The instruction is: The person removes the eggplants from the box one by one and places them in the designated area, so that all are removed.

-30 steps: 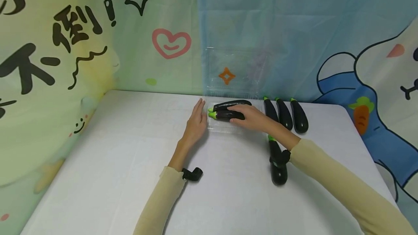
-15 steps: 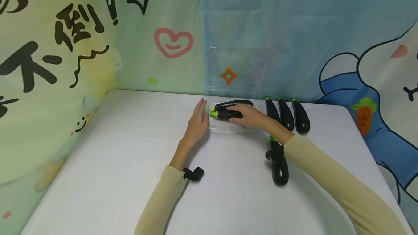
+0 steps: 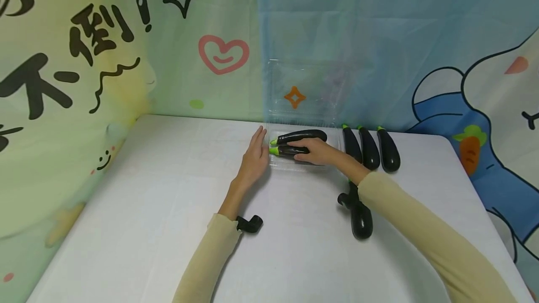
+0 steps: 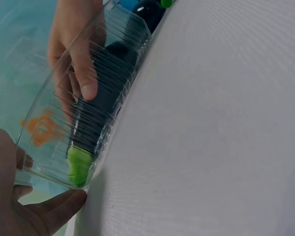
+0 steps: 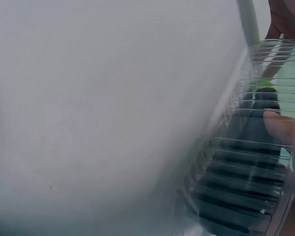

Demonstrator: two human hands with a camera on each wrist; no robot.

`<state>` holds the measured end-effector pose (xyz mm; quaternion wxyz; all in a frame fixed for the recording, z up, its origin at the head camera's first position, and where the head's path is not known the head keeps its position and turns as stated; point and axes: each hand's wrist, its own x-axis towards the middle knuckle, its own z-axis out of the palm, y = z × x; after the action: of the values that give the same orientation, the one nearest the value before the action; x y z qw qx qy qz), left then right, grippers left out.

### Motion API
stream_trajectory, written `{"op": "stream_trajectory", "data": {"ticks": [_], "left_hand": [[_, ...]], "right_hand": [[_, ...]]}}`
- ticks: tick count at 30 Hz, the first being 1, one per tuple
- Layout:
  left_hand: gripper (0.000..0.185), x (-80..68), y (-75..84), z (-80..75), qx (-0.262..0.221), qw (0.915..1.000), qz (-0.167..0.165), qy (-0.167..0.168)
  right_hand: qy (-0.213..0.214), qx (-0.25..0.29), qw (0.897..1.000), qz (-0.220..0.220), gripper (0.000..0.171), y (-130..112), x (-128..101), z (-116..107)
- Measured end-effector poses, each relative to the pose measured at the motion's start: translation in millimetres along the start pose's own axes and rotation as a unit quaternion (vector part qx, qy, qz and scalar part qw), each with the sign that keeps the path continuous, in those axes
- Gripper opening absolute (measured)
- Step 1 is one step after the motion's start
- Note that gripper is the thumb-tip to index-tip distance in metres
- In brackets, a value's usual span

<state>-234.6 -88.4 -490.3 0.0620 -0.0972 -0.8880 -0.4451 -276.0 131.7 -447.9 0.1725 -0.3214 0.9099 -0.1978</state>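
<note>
A clear plastic container [image 3: 304, 165] stands at the back of the white table, its lid [image 3: 303, 90] open against the backdrop. Two dark eggplants with green caps lie in it: the far eggplant [image 3: 302, 135] and the near eggplant [image 3: 285, 150]. My right hand [image 3: 311, 151] reaches into the container and grips the near eggplant. My left hand [image 3: 255, 153] rests with straight fingers against the container's left end. In the left wrist view the near eggplant's green cap [image 4: 78, 164] shows through the ribbed wall [image 4: 115, 73], under the right hand's fingers [image 4: 86, 78]. The right wrist view shows the ribbed wall [image 5: 236, 162] over a dark eggplant [image 5: 246, 204].
Three more eggplants [image 3: 370, 147] lie side by side right of the container. Another eggplant [image 3: 361, 216] lies nearer the front, partly under my right forearm. A printed cloth backdrop [image 3: 126, 60] closes the back and left sides. The table's right edge [image 3: 476, 191] is close by.
My right hand has carried the near eggplant a little left and back, up against the far one. The right forearm has shifted left. The left hand has stayed in place.
</note>
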Motion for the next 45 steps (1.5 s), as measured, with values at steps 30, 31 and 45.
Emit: {"op": "stream_trajectory", "data": {"ticks": [30,31,45], "left_hand": [[0.051,-1.8,0.0,-0.1,0.002,0.9998,-0.018,-0.003],[0.051,-1.9,0.2,-0.2,0.001,0.9998,-0.017,-0.001],[0.052,-0.7,0.4,0.0,-0.004,1.0,-0.007,-0.004]], "right_hand": [[0.037,0.001,0.999,-0.014,0.056,1,-5,4],[0.043,0.008,0.999,-0.009,0.055,1,-6,3],[0.125,0.083,0.987,0.054,0.055,-13,-38,-8]]}}
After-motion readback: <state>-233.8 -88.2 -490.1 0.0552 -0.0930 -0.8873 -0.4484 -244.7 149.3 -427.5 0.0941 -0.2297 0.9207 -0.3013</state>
